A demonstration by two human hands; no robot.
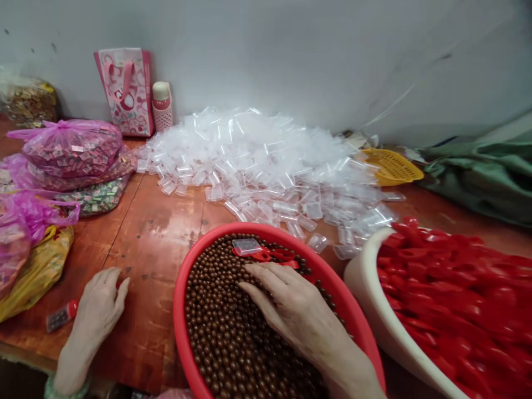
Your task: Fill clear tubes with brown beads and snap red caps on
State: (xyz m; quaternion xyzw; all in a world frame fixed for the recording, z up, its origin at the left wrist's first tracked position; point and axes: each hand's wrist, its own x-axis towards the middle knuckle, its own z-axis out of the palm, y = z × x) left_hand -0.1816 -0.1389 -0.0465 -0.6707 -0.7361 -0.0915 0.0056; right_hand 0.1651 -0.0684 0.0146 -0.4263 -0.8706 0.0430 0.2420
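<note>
Though near, red basin (180, 310) partly out-of-frame.

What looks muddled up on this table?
A clear box and some red bits look out of place on the brown balls: most clear boxes are heaped on the table, and more red bits fill the white tub. I see no spilled balls.
</note>
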